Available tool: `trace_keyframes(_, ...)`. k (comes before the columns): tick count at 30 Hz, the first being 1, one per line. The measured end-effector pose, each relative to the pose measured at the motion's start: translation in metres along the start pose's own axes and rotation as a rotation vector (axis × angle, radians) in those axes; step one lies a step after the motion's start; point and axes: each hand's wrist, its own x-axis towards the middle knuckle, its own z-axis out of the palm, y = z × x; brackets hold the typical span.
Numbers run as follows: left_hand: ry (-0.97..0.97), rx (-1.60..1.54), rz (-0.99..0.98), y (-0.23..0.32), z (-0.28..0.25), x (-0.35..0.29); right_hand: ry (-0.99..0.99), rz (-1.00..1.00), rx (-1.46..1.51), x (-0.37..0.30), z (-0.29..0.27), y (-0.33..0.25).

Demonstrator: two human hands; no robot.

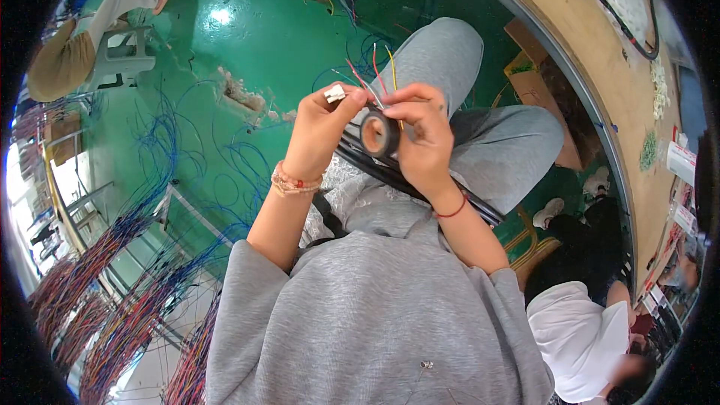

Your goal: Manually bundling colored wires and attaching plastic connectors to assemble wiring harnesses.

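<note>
My left hand is closed, with a small white plug connector pinched between thumb and fingers. Close beside it, my right hand pinches a few thin wires, whose red wire and yellow wire ends stick up past the fingers. A roll of black tape sits against the right palm, below the fingertips; what supports it is hidden. Thick black cable tubing lies across my lap under both hands, running toward the right.
A wooden workbench with a metal edge curves along the right, carrying a black cable and small parts. Bundles of coloured wires hang from a rack at lower left. A person in white sits at lower right, and another sits on a grey stool at upper left.
</note>
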Motion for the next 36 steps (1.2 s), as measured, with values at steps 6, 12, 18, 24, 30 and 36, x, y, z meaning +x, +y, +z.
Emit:
trace_keyframes(6,-0.103,0.265,0.462,0.002,0.001,0.003,-0.054,1.014,0.585,0.006,-0.016,0.006)
trace_keyframes(12,-0.073,0.074,0.450,-0.005,0.003,0.010,-0.099,0.665,0.434,-0.003,-0.005,0.010)
trace_keyframes(18,0.154,0.187,0.488,-0.006,0.011,0.007,-0.158,0.185,0.003,-0.002,-0.007,-0.008)
trace_keyframes(24,0.090,-0.108,0.089,-0.007,0.018,-0.001,-0.148,0.002,-0.249,-0.002,-0.006,0.000)
trace_keyframes(30,0.031,-0.098,-0.001,-0.007,0.011,0.002,-0.026,0.061,0.010,-0.011,-0.008,0.008)
trace_keyframes(36,-0.052,0.217,0.245,-0.002,0.011,0.005,0.281,0.744,0.833,-0.010,-0.008,0.007)
